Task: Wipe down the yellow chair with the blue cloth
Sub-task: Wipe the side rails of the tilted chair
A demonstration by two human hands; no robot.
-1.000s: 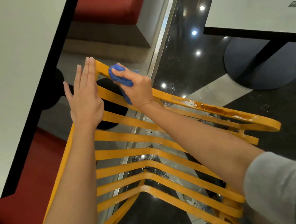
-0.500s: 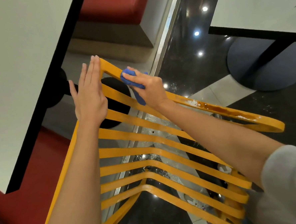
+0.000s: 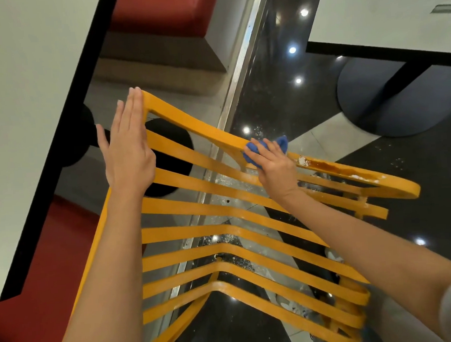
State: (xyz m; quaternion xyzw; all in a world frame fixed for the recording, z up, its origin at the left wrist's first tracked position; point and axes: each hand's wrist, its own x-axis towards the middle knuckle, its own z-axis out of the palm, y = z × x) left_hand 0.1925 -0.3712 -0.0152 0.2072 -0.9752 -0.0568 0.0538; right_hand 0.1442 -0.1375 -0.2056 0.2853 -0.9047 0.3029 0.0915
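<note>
**Cloth halfway along the top rail, stain dead ahead**

The right hand pressed the blue cloth flat onto the top rail of the yellow chair, fingers curled over the wad and pinning it about mid-rail. The left hand lay open, fingers straight and together, braced flat against the chair's left corner. This looked like the top-rail wipe in hand. Just beside the cloth sat a brown smear with white crumbs. The next move probably called for firm pressure through that patch, with the brace held so the chair wouldn't skid.
</note>
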